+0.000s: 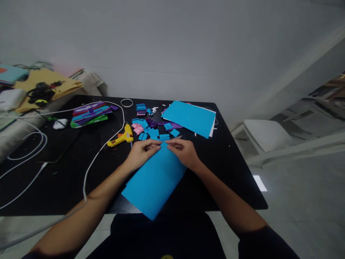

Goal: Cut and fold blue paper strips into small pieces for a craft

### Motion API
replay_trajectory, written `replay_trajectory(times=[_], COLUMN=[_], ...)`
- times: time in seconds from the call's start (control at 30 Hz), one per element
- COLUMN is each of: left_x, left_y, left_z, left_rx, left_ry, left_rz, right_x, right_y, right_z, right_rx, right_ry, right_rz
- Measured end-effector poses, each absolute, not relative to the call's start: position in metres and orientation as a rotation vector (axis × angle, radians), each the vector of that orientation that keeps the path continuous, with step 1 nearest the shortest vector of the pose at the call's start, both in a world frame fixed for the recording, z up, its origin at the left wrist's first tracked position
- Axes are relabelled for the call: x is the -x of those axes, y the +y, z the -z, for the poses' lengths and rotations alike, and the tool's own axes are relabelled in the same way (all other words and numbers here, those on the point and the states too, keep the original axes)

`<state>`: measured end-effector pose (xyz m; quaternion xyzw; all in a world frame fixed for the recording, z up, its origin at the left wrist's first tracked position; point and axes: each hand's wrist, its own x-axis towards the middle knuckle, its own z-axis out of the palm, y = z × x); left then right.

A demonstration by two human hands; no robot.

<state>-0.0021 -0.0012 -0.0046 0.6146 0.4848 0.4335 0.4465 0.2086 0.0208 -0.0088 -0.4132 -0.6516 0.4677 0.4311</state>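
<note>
A blue paper sheet point(155, 181) lies on the black table point(229, 158) in front of me, its near corner hanging over the table's front edge. My left hand point(141, 153) and my right hand point(183, 151) rest on its far edge, fingertips almost meeting, each pinching the paper's edge with fingers pressed together. Just beyond my hands lie several small blue, pink and purple paper pieces point(147, 127).
A yellow glue gun point(121, 138) with a white cable point(88, 169) lies left of my hands. A stack of blue sheets point(190, 117) sits at the far right, coloured paper strips point(88, 114) at the far left, a tape ring point(126, 103) behind. A white chair point(265, 135) stands to the right.
</note>
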Motion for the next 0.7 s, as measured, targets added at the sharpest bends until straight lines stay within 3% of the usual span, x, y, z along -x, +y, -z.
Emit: replay_trajectory(times=[0.4,0.7], left_x=[0.006,0.013], left_y=[0.000,0.008], left_z=[-0.001,-0.003], left_rx=[-1.604,-1.612], left_ry=[1.123,1.219], left_rz=[-0.763,-0.876], right_x=[-0.204,-0.232], right_y=[0.014,0.033], right_z=[0.007,-0.004], right_rx=[0.981,1.094], right_ry=[-1.652,-1.763], right_rz=[-1.288,-1.579])
